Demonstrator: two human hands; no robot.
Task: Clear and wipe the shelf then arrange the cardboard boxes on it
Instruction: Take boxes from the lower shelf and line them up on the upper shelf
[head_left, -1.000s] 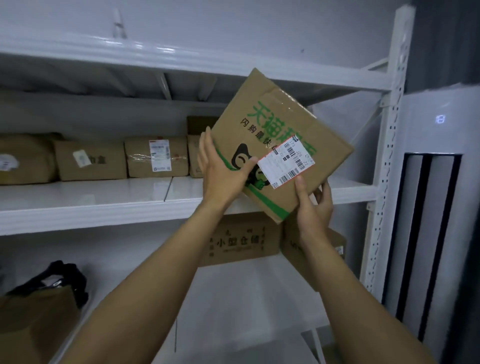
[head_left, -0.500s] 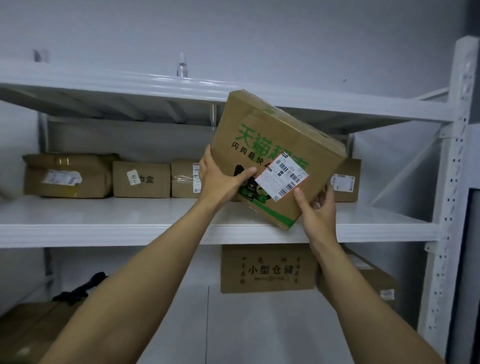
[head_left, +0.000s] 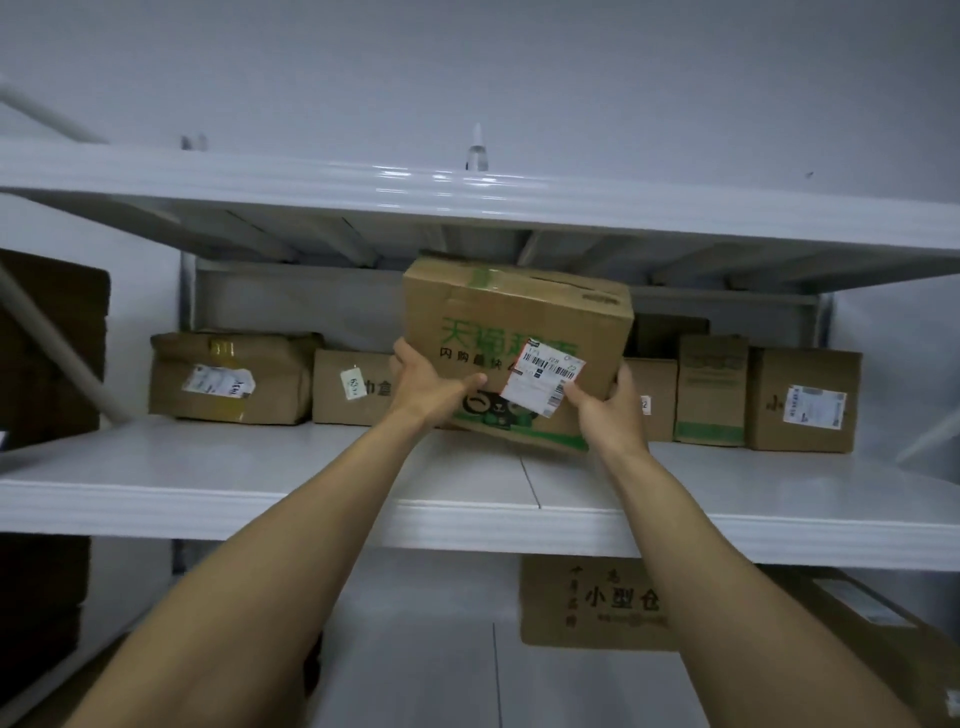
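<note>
A large cardboard box (head_left: 519, 332) with green print and a white shipping label is held over the white middle shelf (head_left: 260, 478), nearly upright, its bottom edge close to the shelf board. My left hand (head_left: 431, 389) grips its left side with the thumb across the front. My right hand (head_left: 608, 405) grips its lower right corner. Behind it, a row of smaller cardboard boxes lines the back of the shelf: a wide one (head_left: 234, 379) at far left, a small one (head_left: 348, 387) beside it, and three boxes (head_left: 758, 397) to the right.
The upper shelf (head_left: 467, 192) hangs close above the held box. On the lower shelf stand a printed cardboard box (head_left: 592, 603) and another box (head_left: 857, 623) at right. Dark cartons (head_left: 47, 353) stand at the far left. A white wall is behind.
The big box has moved deeper into the middle shelf and turned from tilted to almost level. Both hands kept their grip on it. The view has shifted upward and leftward.
</note>
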